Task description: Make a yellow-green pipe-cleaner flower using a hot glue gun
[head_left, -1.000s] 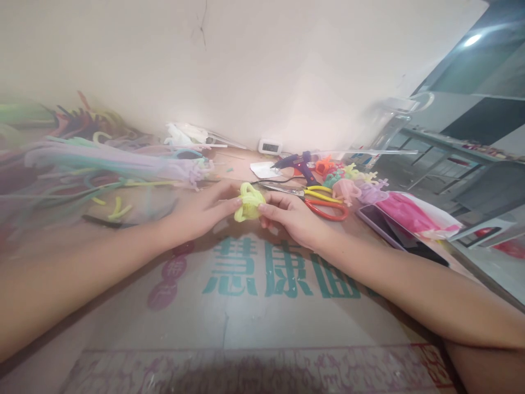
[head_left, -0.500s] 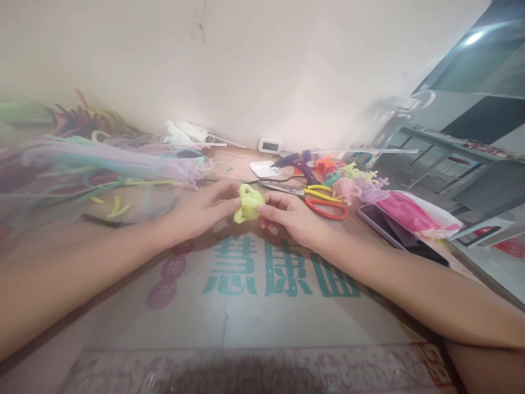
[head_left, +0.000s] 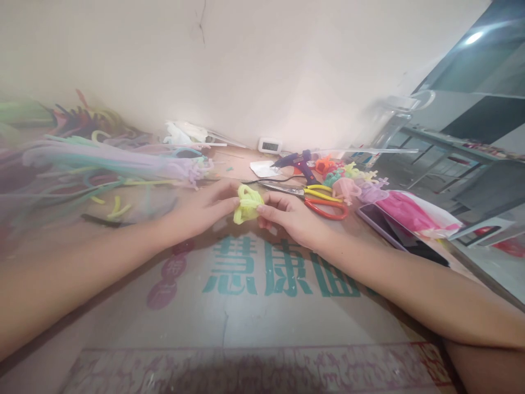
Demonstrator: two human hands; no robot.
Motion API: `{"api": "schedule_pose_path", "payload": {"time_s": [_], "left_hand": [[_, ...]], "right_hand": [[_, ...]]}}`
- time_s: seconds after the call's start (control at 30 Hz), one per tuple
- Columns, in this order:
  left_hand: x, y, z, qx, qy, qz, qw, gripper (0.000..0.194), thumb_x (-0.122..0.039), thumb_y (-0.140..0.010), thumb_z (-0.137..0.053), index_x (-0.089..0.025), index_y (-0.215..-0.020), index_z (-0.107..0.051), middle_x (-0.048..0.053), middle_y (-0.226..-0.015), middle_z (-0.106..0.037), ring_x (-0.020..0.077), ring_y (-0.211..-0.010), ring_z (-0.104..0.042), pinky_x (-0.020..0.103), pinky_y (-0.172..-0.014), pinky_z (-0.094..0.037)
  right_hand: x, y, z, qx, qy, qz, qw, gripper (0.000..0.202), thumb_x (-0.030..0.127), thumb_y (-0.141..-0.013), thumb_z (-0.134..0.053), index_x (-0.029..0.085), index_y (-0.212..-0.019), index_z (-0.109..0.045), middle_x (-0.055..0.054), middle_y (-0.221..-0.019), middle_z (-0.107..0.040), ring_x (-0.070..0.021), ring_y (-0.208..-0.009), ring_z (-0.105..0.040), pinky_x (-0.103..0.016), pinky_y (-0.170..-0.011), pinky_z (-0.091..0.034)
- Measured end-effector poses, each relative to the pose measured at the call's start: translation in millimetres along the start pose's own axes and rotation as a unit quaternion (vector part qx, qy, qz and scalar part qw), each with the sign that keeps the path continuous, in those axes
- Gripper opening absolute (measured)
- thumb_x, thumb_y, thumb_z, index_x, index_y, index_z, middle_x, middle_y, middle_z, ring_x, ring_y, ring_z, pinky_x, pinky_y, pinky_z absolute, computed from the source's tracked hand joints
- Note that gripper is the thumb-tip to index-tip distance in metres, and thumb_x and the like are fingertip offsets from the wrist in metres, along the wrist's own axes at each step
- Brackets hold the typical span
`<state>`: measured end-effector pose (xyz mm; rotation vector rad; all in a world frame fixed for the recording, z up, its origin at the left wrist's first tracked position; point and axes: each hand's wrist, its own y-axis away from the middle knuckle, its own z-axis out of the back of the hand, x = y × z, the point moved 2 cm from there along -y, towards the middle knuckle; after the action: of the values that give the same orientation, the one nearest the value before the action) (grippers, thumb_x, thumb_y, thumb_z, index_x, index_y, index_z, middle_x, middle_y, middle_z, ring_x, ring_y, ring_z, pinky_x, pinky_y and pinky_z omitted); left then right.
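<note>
A small yellow bundle of looped pipe cleaner is held up over the middle of the table, between both hands. On its left side, my left hand pinches it with thumb and fingers. From the right, my right hand grips its edge between the thumb and bent fingers. One loop stands up at the top of the bundle. Just beyond my right hand lie cutting tools with red and yellow handles, their metal blade pointing left.
Long pastel pipe cleaners are heaped at left, near short yellow cut pieces. Behind my hands are a glue gun, white paper and a small digital display. Colourful looped pieces, a phone and a pink-filled bag lie at right.
The yellow bundle has turned slightly in my fingers, and its top loop leans a little differently. My left thumb has shifted slightly left and up; my right hand has barely moved.
</note>
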<state>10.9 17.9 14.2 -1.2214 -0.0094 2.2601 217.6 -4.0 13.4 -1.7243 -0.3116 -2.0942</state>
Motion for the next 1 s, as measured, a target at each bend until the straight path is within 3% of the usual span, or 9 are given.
{"api": "schedule_pose_path", "payload": {"time_s": [0.23,0.5,0.7,1.0], "left_hand": [[0.4,1.1,-0.2,0.009,-0.030,0.004,1.000,0.035,-0.048,-0.096,-0.050,-0.023,-0.117,-0.064,0.004,-0.118,-0.070,0.0257,-0.111,-0.064,0.040,-0.099,-0.049],[-0.2,1.8,-1.8,0.019,-0.049,0.002,0.999,0.035,-0.049,-0.097,-0.048,-0.024,-0.117,-0.063,0.004,-0.119,-0.071,0.0266,-0.111,-0.065,0.041,-0.098,-0.048],[0.7,1.9,-1.3,0.021,-0.038,-0.006,0.999,0.038,-0.052,-0.098,-0.048,-0.025,-0.119,-0.064,0.004,-0.120,-0.071,0.0263,-0.112,-0.065,0.040,-0.098,-0.049],[-0.1,1.7,-1.2,0.013,-0.032,-0.009,0.999,0.035,-0.049,-0.097,-0.049,-0.024,-0.118,-0.064,0.004,-0.118,-0.072,0.0254,-0.112,-0.065,0.039,-0.099,-0.049]], "right_hand": [[-5.5,-2.1,0.3,0.002,-0.058,-0.006,0.998,0.039,0.056,-0.084,-0.074,0.018,-0.082,-0.063,0.002,-0.066,-0.061,-0.0083,-0.056,-0.048,-0.022,-0.048,-0.032],[-7.5,-4.2,3.1,-0.005,0.004,-0.009,1.000,0.041,0.058,-0.084,-0.073,0.018,-0.083,-0.063,0.005,-0.061,-0.054,-0.0075,-0.051,-0.041,-0.023,-0.047,-0.029],[-6.8,-3.1,1.7,-0.005,-0.027,-0.006,1.000,0.038,0.054,-0.086,-0.071,0.018,-0.080,-0.061,0.004,-0.062,-0.056,-0.0080,-0.054,-0.046,-0.022,-0.050,-0.034],[-8.1,-2.2,2.2,-0.005,-0.045,-0.024,0.999,0.037,0.053,-0.084,-0.073,0.018,-0.082,-0.061,0.004,-0.064,-0.057,-0.0075,-0.053,-0.045,-0.021,-0.046,-0.030]]}}
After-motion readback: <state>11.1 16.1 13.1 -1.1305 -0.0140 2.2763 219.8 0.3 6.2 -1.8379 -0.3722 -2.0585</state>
